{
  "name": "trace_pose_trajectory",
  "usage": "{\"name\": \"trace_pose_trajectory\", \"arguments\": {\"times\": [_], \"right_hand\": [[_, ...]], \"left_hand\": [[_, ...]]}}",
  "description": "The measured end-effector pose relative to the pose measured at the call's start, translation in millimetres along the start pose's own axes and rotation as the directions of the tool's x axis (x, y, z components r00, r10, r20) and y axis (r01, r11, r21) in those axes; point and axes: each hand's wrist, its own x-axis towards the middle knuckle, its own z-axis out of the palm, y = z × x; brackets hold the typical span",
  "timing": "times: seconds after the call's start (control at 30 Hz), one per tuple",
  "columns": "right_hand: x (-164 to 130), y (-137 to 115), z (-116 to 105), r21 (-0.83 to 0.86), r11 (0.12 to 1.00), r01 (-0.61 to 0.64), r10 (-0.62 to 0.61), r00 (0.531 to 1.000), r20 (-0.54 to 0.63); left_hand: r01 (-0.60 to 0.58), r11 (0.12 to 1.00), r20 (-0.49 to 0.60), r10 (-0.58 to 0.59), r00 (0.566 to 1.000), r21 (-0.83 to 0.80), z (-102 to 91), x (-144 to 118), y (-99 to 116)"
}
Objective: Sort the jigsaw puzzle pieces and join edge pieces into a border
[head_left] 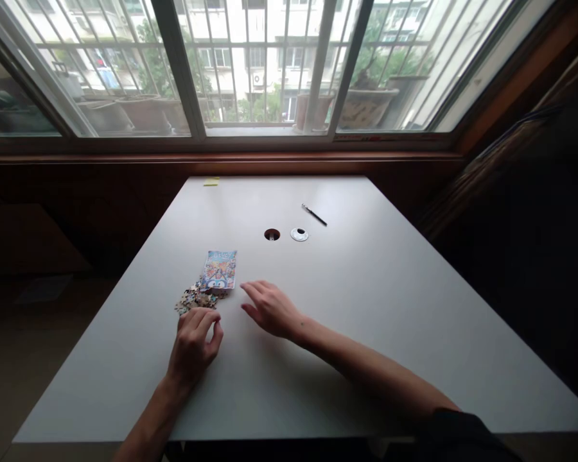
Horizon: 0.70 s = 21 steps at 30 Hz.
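A small colourful puzzle box (219, 270) lies on the white table (366, 308), with a heap of loose puzzle pieces (195, 298) spilled at its near left corner. My left hand (195, 343) rests on the table just below the heap, fingers curled, fingertips at the heap's near edge; whether it pinches a piece I cannot tell. My right hand (270, 308) hovers flat and low over the table to the right of the pieces, fingers spread and pointing left, holding nothing.
A black pen (315, 215) lies at the far right of centre. A round cable hole (272, 235) and its white cap (299, 235) sit mid-table. A yellow sticky note (211, 181) lies at the far edge. Behind is a barred window; dark furniture stands on the right.
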Motion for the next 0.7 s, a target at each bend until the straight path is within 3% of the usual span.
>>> {"name": "trace_pose_trajectory", "arguments": {"times": [0.17, 0.27, 0.37, 0.43, 0.57, 0.7], "right_hand": [[-131.9, 44.8, -45.8, -0.13, 0.949, -0.286, 0.285, 0.958, -0.026], [-172.5, 43.4, -59.3, -0.261, 0.891, -0.371, 0.367, 0.928, -0.063], [-172.7, 23.8, -60.0, -0.331, 0.865, -0.376, 0.383, 0.923, -0.049], [-163.0, 12.5, -52.7, -0.35, 0.863, -0.365, 0.377, 0.926, -0.035], [-152.2, 10.3, -29.3, -0.353, 0.881, -0.314, 0.343, 0.939, 0.02], [-155.6, 16.5, -17.4, -0.353, 0.885, -0.304, 0.344, 0.937, 0.056]], "left_hand": [[-0.05, 0.999, 0.046, 0.05, 0.998, -0.004, 1.4, 2.3, 3.7], [-0.123, 0.992, 0.145, 0.118, 0.982, 0.027, 3.4, 12.9, 25.3], [-0.252, 0.963, 0.29, 0.214, 0.933, 0.098, 12.6, 22.9, 52.1], [-0.304, 0.942, 0.33, 0.245, 0.912, 0.14, 23.7, 23.7, 62.2], [-0.348, 0.92, 0.336, 0.276, 0.901, 0.178, 46.9, 14.1, 57.5], [-0.323, 0.929, 0.373, 0.24, 0.897, 0.181, 56.8, 5.3, 49.2]]}}
